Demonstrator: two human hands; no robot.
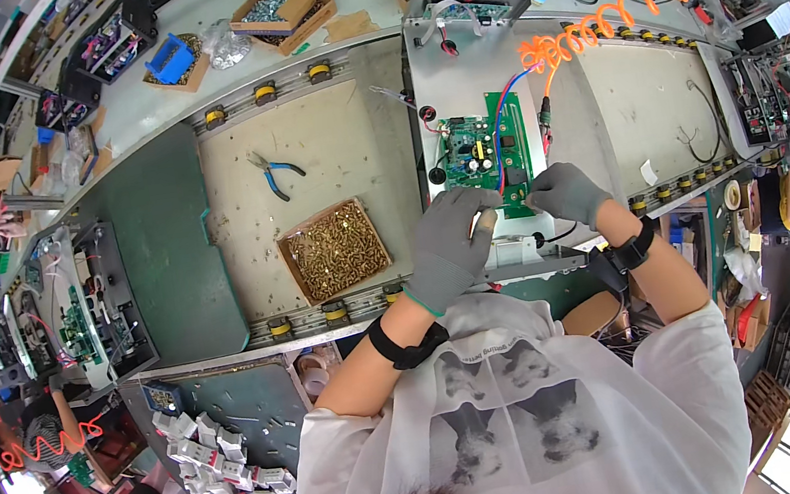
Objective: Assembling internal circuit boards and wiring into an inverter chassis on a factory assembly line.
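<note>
Both my hands wear grey gloves and meet at the near end of a green circuit board (470, 147) mounted on a metal plate (448, 88). My left hand (456, 246) has its fingers bent together at the board's lower left. The lower ends of the red and blue wires (500, 126) reach its fingertips. My right hand (565, 197) is curled in at the board's lower right, its fingertips drawn together. Whatever either hand pinches is too small or hidden to name. A dark cable (555, 236) lies below my right hand.
A box of brass-coloured screws (335, 250) and blue-handled pliers (276, 173) lie to the left. An orange coiled hose (629, 4) hangs over the plate's far right. Green panel (153, 251) covers the bench farther left. Cartons of small parts (285, 5) stand at the back.
</note>
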